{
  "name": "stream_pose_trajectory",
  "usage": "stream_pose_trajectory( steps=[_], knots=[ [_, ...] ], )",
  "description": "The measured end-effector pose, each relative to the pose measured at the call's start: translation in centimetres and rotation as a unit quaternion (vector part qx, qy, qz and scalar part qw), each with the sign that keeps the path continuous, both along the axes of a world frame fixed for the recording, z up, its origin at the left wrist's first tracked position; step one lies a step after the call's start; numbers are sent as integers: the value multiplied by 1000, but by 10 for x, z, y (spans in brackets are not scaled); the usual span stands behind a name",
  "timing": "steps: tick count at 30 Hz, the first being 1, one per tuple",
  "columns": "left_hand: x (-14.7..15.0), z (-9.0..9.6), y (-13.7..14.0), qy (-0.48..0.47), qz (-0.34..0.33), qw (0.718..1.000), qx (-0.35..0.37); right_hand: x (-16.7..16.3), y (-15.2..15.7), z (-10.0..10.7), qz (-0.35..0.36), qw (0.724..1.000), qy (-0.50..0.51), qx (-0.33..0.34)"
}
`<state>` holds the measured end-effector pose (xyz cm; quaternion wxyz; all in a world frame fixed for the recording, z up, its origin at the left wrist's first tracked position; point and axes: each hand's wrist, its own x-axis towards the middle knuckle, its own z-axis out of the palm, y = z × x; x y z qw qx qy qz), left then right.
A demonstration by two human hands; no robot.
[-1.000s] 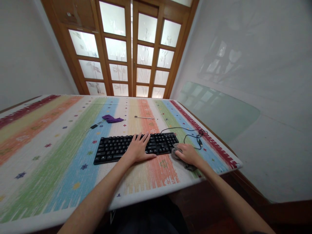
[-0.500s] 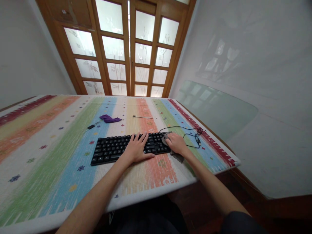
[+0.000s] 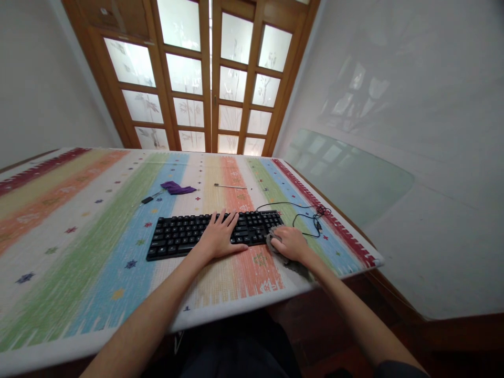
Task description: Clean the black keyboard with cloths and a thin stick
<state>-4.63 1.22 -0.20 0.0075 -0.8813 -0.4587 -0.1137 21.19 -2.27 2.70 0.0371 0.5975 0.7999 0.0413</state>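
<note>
A black keyboard (image 3: 179,236) lies on the striped tablecloth in front of me. My left hand (image 3: 220,236) rests on its middle with the fingers spread over the keys and the thumb along the near edge. At the right end, my right hand (image 3: 289,242) is closed on a grey cloth (image 3: 272,244), pressed against the near right corner of the keys. Part of the cloth trails out under the wrist onto the table. The keyboard's black cable (image 3: 305,215) lies in loose loops beyond the right hand.
A purple cloth (image 3: 176,188) lies past the keyboard's left half, beside a small brush with a black end (image 3: 147,200). Farther back lies a thin stick-like tool (image 3: 230,186). A wall (image 3: 433,157) stands close on the right, and wooden glazed doors (image 3: 212,105) are behind the table.
My right hand has moved toward me and slightly right with the grey cloth, uncovering the keyboard's top right keys. My left hand has stayed in place on the keys.
</note>
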Motion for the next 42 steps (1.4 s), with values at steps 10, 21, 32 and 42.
stream_pose_trajectory(
  steps=[10,21,32,42],
  knots=[
    [-2,4,-6,-40,-21,999,-17,7,14,26,94,990,99,-31],
    [6,26,-31,-370,-103,922,-54,-71,24,30,192,843,503,16],
    [-64,85,30,-346,37,923,163,-57,9,27,237,865,442,-24],
    [-99,114,125,45,132,972,188,-35,4,12,212,891,402,1]
  ],
)
